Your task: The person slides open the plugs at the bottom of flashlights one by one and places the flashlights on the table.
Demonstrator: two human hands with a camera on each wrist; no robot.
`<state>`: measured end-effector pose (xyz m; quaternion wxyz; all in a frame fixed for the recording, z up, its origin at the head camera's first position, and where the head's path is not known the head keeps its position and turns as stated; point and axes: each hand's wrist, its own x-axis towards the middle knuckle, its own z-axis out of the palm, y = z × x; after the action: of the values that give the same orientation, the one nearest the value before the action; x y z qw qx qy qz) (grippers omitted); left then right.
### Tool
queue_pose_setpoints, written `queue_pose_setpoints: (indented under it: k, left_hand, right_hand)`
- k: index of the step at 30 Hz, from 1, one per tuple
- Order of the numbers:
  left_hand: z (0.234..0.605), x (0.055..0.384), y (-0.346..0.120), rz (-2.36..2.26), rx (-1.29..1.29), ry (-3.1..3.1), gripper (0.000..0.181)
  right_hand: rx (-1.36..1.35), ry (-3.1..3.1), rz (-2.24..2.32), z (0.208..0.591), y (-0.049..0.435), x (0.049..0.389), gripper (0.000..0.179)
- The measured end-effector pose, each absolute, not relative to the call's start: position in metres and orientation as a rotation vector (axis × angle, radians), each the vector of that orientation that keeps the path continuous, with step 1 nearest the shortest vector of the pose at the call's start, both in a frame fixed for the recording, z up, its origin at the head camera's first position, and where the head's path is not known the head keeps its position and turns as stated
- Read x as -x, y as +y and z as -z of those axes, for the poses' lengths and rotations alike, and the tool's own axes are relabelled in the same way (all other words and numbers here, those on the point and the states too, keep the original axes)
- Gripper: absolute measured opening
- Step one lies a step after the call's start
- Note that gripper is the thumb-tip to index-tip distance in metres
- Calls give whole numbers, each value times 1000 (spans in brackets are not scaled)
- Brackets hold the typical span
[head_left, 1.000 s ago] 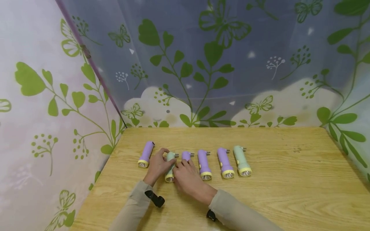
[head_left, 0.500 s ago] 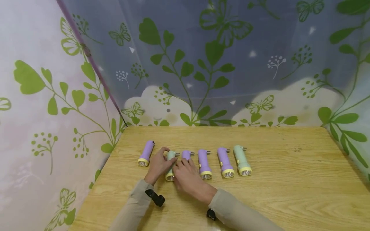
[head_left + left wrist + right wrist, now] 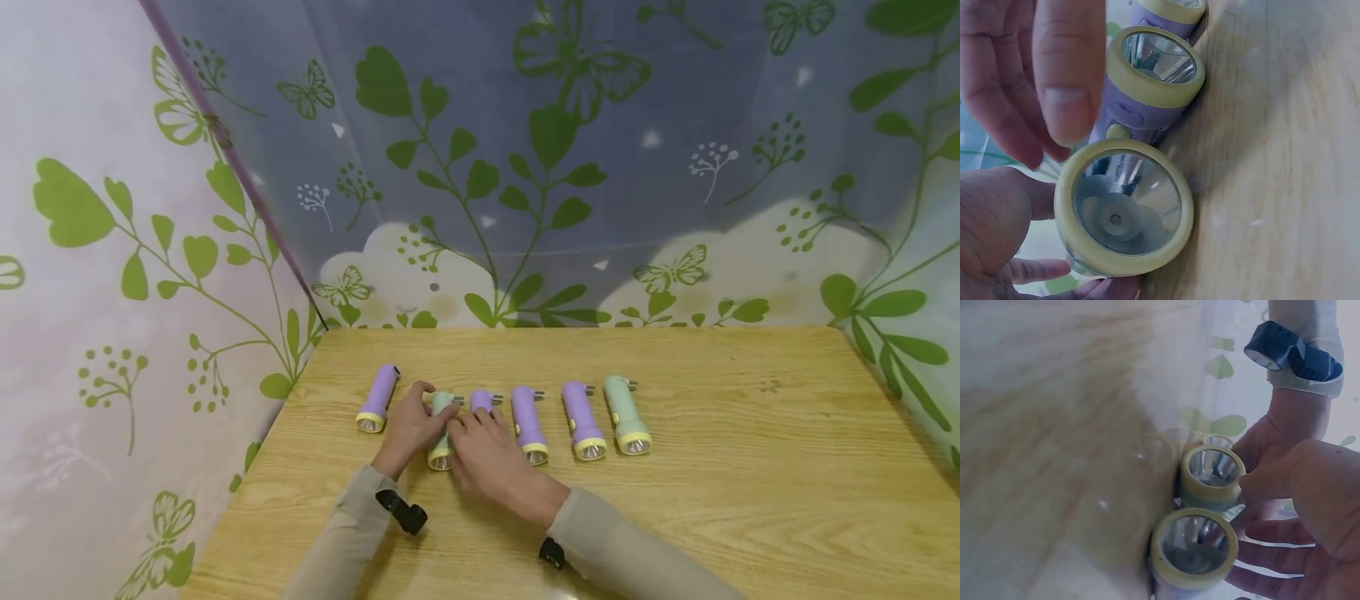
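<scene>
In the head view my left hand (image 3: 411,425) grips a green flashlight (image 3: 439,457) with a yellow rim, its thumb on one side and fingers on the other. The left wrist view shows that flashlight's round lens (image 3: 1119,212) close up. My right hand (image 3: 491,458) lies over the purple flashlight (image 3: 482,400) just right of it, covering most of its body. Its thumb (image 3: 1263,481) reaches to the side of the green flashlight, and its other fingers (image 3: 1275,556) are extended. Only the purple flashlight's plug end shows in the head view.
A purple flashlight (image 3: 378,398) lies at the left. To the right of my hands lie two purple flashlights (image 3: 528,417) (image 3: 583,421) and a green one (image 3: 627,415), lenses toward me. All rest on a wooden table (image 3: 750,467) before patterned curtains (image 3: 487,208).
The right wrist shifts slightly to the right; the hands stay at the same two flashlights. The view drifts a little.
</scene>
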<state>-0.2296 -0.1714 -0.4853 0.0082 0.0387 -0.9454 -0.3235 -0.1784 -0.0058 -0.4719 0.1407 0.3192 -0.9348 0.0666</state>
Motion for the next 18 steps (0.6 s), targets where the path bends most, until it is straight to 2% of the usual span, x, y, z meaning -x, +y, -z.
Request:
queue_pose_setpoints:
  k: [13,18]
  left_hand:
    - [469,237,-177,1011,7,-2829,56]
    - [460,240,-182,1017,33,-2842,54]
  right_hand:
    - [-869,-2648,-346,443,8,186,38]
    - [-845,-2589,-403,432,15,190,45]
